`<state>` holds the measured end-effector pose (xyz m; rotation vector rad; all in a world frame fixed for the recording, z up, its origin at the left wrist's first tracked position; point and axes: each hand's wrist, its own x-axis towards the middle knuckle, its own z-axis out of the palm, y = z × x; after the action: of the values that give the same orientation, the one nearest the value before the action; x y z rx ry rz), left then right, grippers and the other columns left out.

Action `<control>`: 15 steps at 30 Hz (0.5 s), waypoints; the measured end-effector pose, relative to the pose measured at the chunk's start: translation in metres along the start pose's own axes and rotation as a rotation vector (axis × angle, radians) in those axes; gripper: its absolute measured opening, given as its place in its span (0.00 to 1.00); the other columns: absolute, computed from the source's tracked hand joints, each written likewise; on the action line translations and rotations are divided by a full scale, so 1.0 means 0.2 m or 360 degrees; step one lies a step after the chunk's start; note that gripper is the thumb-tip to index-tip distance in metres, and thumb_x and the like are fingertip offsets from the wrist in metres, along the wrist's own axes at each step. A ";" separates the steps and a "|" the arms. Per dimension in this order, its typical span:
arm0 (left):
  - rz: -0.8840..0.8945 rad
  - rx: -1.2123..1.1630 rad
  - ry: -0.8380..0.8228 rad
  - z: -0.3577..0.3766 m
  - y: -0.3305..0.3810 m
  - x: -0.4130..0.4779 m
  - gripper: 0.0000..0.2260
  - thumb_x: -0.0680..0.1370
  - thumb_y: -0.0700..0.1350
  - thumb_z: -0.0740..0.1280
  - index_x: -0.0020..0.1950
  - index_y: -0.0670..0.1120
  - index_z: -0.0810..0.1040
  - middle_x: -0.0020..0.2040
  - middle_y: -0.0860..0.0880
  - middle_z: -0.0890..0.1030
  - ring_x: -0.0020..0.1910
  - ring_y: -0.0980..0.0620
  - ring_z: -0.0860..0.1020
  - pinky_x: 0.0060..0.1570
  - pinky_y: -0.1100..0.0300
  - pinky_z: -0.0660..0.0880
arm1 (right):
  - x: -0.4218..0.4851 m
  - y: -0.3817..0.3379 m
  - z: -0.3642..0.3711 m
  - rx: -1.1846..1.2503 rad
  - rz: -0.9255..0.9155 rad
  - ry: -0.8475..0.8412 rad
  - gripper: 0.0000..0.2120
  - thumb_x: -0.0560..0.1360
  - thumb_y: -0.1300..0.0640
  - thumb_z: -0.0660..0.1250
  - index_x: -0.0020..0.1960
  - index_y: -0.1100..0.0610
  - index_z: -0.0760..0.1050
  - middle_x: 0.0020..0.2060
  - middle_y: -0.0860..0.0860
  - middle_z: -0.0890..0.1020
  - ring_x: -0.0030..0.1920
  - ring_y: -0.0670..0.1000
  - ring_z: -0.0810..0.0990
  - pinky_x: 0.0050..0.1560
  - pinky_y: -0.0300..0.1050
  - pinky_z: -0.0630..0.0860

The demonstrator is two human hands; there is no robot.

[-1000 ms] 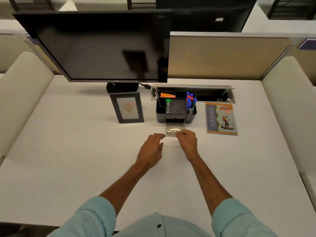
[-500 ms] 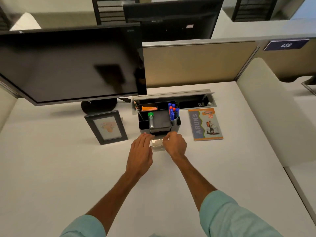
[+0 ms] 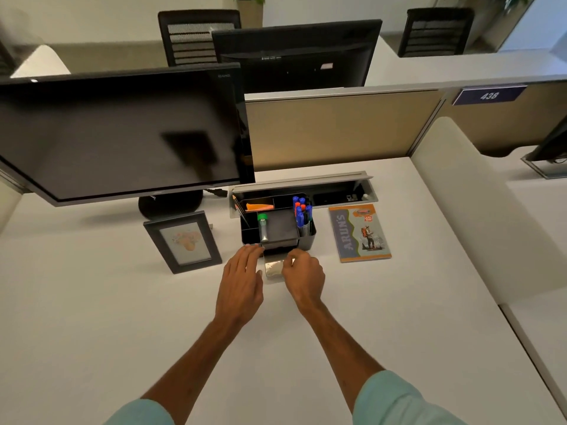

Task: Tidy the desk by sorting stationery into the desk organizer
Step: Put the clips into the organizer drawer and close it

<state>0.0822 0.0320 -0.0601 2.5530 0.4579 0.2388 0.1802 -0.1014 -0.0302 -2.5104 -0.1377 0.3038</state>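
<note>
Desk organizer [image 3: 307,239]: black, mid-frame on the white desk [image 3: 92,302], markers [image 3: 302,214] upright in its right compartment.
Drawer [image 3: 274,267]: partly out at the organizer's base, between both hands.
Left hand [image 3: 241,280]: fingers straight, close together, tips touching the organizer's front.
Right hand [image 3: 303,276]: fingers curled on the drawer's right edge.
Notebook [image 3: 359,233]: flat, right of the organizer.

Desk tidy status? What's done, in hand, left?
Done: pens, an orange item and a green-capped tube sit in compartments of the organizer.
In hand: the right hand holds the pulled-out front drawer, which has something pale inside. The left hand lies flat by the organizer's front left corner.
Left: probably just closing the drawer. The notebook and picture frame likely stay out.
</note>
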 end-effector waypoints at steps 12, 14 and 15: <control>0.0074 0.0223 -0.0128 0.04 -0.02 0.04 0.33 0.86 0.55 0.57 0.85 0.51 0.41 0.85 0.53 0.39 0.83 0.53 0.38 0.81 0.49 0.43 | -0.20 0.19 0.01 0.1229 0.0995 -0.0142 0.09 0.81 0.57 0.65 0.48 0.59 0.82 0.36 0.52 0.88 0.26 0.54 0.80 0.28 0.44 0.77; 0.0081 0.0255 -0.0148 0.04 -0.03 0.04 0.33 0.86 0.56 0.55 0.85 0.51 0.40 0.85 0.53 0.38 0.83 0.53 0.37 0.81 0.48 0.43 | -0.20 0.18 0.01 0.1323 0.1015 -0.0258 0.07 0.82 0.59 0.66 0.52 0.60 0.82 0.39 0.51 0.89 0.30 0.56 0.85 0.31 0.45 0.82; 0.0079 0.0261 -0.0158 0.03 -0.02 0.04 0.33 0.87 0.56 0.55 0.85 0.51 0.40 0.85 0.53 0.37 0.83 0.53 0.37 0.81 0.48 0.43 | -0.20 0.17 0.02 0.1391 0.1032 -0.0287 0.06 0.81 0.60 0.66 0.54 0.60 0.81 0.41 0.52 0.89 0.33 0.57 0.87 0.34 0.47 0.84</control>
<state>0.0906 0.0358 -0.0677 2.7243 0.3909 0.0953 0.1412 -0.1334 -0.0443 -1.5876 0.6212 0.6759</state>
